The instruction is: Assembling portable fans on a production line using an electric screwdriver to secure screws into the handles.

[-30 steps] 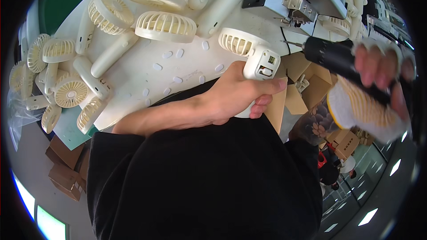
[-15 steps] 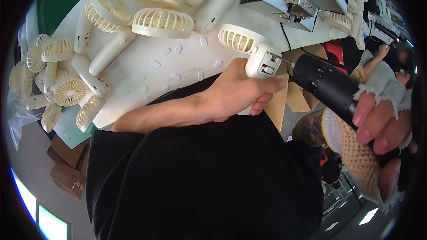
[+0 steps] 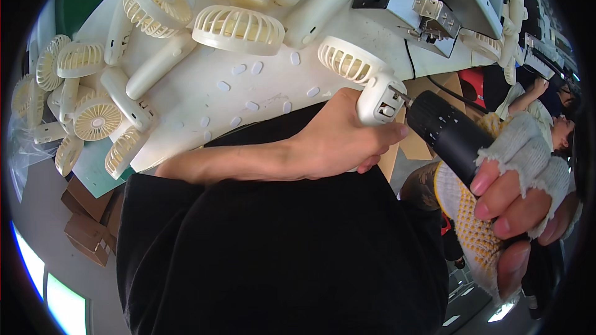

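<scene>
A cream handheld fan (image 3: 377,100) is gripped round its handle by my bare left hand (image 3: 335,133). Its caged head (image 3: 351,60) points away toward the table, and an opening in the handle's near side faces right. My right hand (image 3: 506,205), in a white fingerless glove with yellow dots, is wrapped round a black electric screwdriver (image 3: 448,130). The screwdriver's thin bit meets the fan handle at the upper edge of that opening; whether it sits in a screw is too small to tell.
Several more cream fans (image 3: 239,29) lie across the white table (image 3: 186,96). Small white oval pieces (image 3: 252,105) are scattered near its front edge. A metal machine (image 3: 434,6) with a black cable stands at the back right. Cardboard boxes (image 3: 87,236) sit at lower left; another person (image 3: 537,99) is at far right.
My left hand and the fan have shifted slightly right and down in view, as has the table scene. My right hand and the screwdriver have moved left, closer to the fan.
</scene>
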`<state>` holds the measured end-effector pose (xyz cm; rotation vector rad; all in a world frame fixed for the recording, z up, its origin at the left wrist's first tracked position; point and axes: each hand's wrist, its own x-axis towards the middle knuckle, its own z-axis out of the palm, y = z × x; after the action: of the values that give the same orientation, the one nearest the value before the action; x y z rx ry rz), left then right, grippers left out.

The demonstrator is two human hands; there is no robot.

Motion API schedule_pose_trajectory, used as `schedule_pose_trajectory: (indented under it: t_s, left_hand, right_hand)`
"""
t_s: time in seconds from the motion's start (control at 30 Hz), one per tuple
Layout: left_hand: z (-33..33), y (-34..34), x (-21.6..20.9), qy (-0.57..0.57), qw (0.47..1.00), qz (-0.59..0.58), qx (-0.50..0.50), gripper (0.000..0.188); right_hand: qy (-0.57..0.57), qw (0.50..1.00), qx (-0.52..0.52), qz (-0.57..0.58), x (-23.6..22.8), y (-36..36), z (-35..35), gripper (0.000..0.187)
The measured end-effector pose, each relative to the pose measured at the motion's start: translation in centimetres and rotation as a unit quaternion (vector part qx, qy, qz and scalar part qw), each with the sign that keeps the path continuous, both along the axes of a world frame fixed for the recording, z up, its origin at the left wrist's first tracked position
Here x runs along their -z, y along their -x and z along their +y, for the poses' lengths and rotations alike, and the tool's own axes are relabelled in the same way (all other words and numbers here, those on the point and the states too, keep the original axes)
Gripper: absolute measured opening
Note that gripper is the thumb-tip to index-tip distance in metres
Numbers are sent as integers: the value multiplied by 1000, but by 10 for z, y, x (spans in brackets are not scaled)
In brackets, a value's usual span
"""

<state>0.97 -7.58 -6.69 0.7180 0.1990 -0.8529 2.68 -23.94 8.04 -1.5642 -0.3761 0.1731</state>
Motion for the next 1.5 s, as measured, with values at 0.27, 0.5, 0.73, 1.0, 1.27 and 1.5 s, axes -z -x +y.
schedule_pose_trajectory:
  t_s: [0.27,0.5,0.73,1.0,1.27,1.5]
  left_hand:
    - [2,0,2,-8,1000,-12,23,23]
    - [6,-4,-1,37,997,55,23,23]
    - [9,-3,-1,77,992,95,26,21]
    - [9,-6,-3,83,990,108,21,19]
    - [7,-6,-4,62,993,93,22,24]
    - [4,-4,-4,55,993,103,15,20]
  right_hand:
    - [-21,1000,-7,10,-2,0,-8,34]
    - [19,999,20,26,-5,-43,-12,24]
    - [-143,957,-250,24,57,-116,-40,23]
    - [-119,990,-69,13,6,-48,-28,32]
    - [-92,992,-88,12,-7,-12,-28,35]
    - [-127,991,29,23,16,1,-8,39]
